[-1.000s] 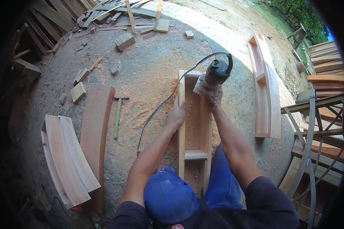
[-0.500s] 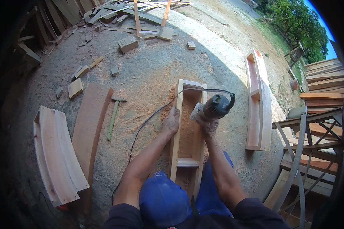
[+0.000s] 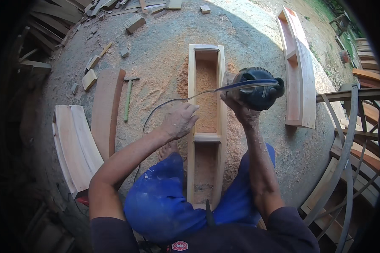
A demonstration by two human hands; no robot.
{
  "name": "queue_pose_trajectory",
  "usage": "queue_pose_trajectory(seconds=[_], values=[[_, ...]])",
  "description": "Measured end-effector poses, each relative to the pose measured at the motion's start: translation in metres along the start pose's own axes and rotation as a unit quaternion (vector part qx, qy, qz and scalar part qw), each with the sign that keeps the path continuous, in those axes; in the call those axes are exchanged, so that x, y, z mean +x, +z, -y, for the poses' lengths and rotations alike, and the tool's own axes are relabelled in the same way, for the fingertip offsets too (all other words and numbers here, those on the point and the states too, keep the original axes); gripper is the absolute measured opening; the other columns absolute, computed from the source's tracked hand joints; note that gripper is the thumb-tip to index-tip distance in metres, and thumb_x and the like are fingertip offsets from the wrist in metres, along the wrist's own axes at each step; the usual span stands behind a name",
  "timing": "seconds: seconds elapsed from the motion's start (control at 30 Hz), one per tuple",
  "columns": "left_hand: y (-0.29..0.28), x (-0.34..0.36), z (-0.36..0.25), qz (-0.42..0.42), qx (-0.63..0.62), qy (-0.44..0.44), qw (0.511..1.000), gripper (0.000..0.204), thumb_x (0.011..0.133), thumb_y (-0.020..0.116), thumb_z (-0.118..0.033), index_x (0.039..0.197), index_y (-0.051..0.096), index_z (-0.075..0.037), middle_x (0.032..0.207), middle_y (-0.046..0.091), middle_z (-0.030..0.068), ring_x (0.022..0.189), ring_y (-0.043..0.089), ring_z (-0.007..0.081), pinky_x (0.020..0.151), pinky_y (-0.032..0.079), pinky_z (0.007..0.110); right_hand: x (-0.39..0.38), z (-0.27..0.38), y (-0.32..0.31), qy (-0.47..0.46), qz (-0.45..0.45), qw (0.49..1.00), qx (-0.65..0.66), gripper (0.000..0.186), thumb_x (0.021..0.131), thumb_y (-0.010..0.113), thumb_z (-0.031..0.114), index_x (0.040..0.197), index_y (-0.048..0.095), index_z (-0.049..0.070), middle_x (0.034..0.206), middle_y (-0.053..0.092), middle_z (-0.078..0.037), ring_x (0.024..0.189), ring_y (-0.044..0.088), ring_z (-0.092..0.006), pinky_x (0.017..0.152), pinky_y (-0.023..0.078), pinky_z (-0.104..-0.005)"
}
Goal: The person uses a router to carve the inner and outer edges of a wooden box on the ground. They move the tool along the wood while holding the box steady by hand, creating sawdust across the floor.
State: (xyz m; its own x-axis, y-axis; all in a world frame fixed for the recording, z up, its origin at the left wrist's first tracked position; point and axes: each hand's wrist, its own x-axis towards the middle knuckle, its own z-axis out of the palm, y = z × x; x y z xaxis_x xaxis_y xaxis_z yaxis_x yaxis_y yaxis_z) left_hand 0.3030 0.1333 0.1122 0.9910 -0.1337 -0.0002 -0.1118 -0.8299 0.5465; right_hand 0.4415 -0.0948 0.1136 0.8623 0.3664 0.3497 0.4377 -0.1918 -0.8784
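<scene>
A long two-compartment wooden frame, with shavings inside, lies lengthwise on the ground between my legs. My right hand grips a black handheld router with a clear base, raised over the frame's right side. The router's cord arches leftward across the frame and down past my left arm. Just left of the frame's left rail, my left hand hovers with bent, parted fingers, holding nothing. A hammer with a green handle lies farther left.
Curved wooden pieces and a reddish board lie left. Another box frame rests right, near bent metal pieces and stacked planks. Offcuts litter the upper ground; dark timber piles fill the upper left.
My left hand has let go of the frame's rail and drawn back leftward. My right hand has lifted the router off the frame, tilting it toward me. The view has also shifted.
</scene>
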Motion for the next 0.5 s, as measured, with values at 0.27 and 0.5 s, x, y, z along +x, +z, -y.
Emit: queue_pose_trajectory(seconds=[0.27,0.5], values=[[0.045,-0.009,-0.12,0.389,0.037,-0.147,0.909,0.075,0.102,0.054,-0.058,0.134,0.053,0.009,0.105,0.073,0.0321,0.1,0.073,0.0466,0.089,0.056,0.055,-0.017,-0.035,-0.064,0.086,0.025,0.951,0.296,0.064,0.089,0.084,0.012,0.144,0.052,0.01,0.134,0.062,-0.013,0.122,0.063,-0.0255,0.107,0.054,-0.045],[0.171,-0.082,-0.162,0.018,-0.124,-0.372,0.92,0.087,0.089,0.073,-0.042,0.149,0.033,0.006,0.123,0.065,0.0374,0.111,0.067,0.0513,0.097,0.053,0.056,-0.038,0.014,-0.087,0.061,-0.084,0.992,0.068,0.068,0.081,0.093,0.02,0.138,0.06,0.004,0.129,0.068,-0.009,0.114,0.066,-0.0198,0.101,0.054,-0.0385]])
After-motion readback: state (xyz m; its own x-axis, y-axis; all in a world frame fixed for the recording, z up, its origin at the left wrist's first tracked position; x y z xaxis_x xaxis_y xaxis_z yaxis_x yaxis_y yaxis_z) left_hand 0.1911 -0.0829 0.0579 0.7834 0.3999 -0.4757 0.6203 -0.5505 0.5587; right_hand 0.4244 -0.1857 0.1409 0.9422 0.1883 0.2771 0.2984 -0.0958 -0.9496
